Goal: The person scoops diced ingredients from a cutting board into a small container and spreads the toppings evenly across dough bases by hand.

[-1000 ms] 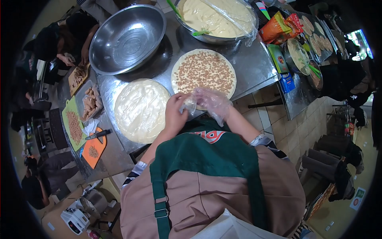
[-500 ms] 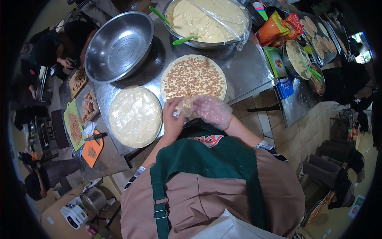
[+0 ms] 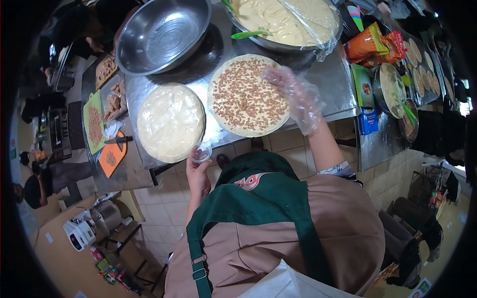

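My left hand (image 3: 198, 174) is closed around a small clear plastic cup (image 3: 201, 152), just off the table's front edge. The cup looks see-through, with my fingers showing behind it. My right hand (image 3: 298, 97), in a crinkled clear plastic glove, reaches over the upper right of a pale round base (image 3: 250, 131) scattered with brown bits (image 3: 243, 97). Its fingers stretch leftward above the bits; whether they touch is unclear. Left of that base lies another pale round (image 3: 171, 121), covered in shiny clear film, with the cup near its lower right rim.
Behind stand a large steel bowl (image 3: 121, 59) and a tub of pale batter (image 3: 293, 25) with a green-handled tool (image 3: 248, 35). A knife (image 3: 119, 140) lies on an orange board (image 3: 107, 166) at left. Orange packets (image 3: 367, 44) stand right. Other people work at left.
My hands have parted from around the cup. The left moved down and left with it; the right moved up and right over the brown bits. The view has shifted.
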